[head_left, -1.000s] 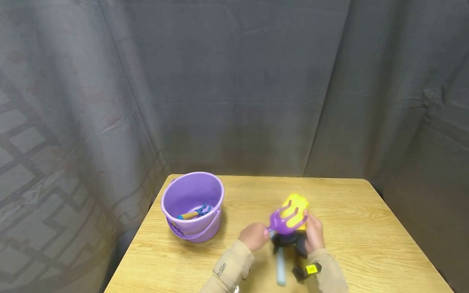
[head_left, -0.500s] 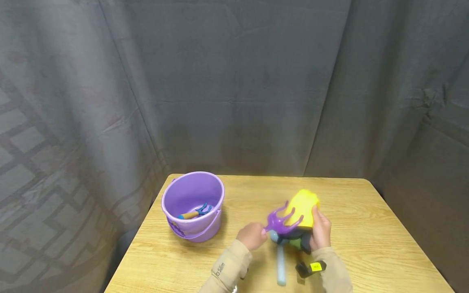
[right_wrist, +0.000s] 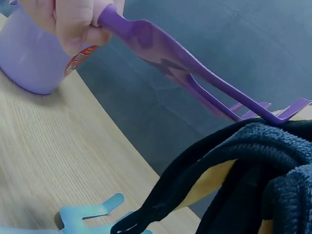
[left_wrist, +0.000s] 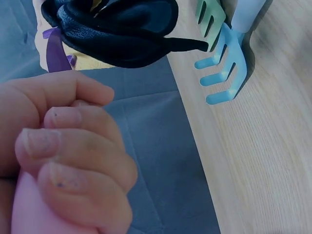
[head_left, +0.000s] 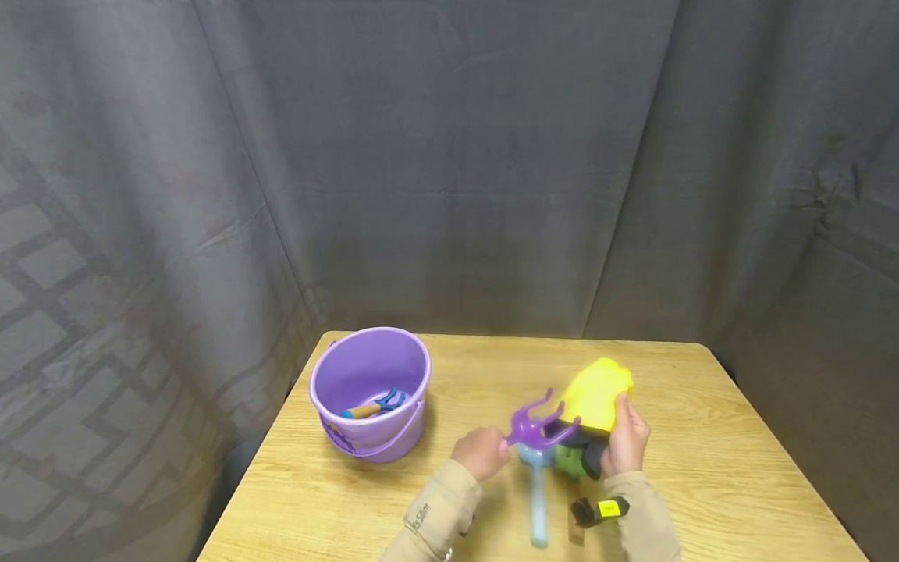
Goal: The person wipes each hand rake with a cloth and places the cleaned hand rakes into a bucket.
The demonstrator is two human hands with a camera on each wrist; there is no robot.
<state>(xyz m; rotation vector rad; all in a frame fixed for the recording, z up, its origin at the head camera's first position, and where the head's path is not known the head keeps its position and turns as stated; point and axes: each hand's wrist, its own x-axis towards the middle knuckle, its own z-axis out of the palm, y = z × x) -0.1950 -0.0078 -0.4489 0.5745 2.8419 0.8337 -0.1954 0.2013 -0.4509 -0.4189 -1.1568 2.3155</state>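
My left hand [head_left: 481, 453] grips the pink handle of a purple toy hand rake [head_left: 528, 431], fingers wrapped round it. The handle [left_wrist: 28, 207] shows under the curled fingers in the left wrist view. My right hand [head_left: 627, 437] holds a soft yellow pad [head_left: 595, 398] with its thumb on the yellow face. Black fabric [right_wrist: 234, 151] with loops and a strap makes up the pad's underside; its exact kind I cannot tell. The rake's bent tine tips overlap the pad's edge. Below lie a light blue rake [head_left: 538, 499] and a green rake [head_left: 567, 462].
A purple bucket [head_left: 403, 437] stands at the table's left, with a blue rake [head_left: 372, 407] with a yellow handle inside. A brown handle [head_left: 576, 532] shows near the right wrist's black strap. Grey curtains [head_left: 449, 195] hang behind the wooden table [head_left: 737, 468].
My right hand has moved the yellow pad right and tilted it, so the purple rake's tines cover less of it. The left hand has shifted slightly left. More of the rakes below shows.
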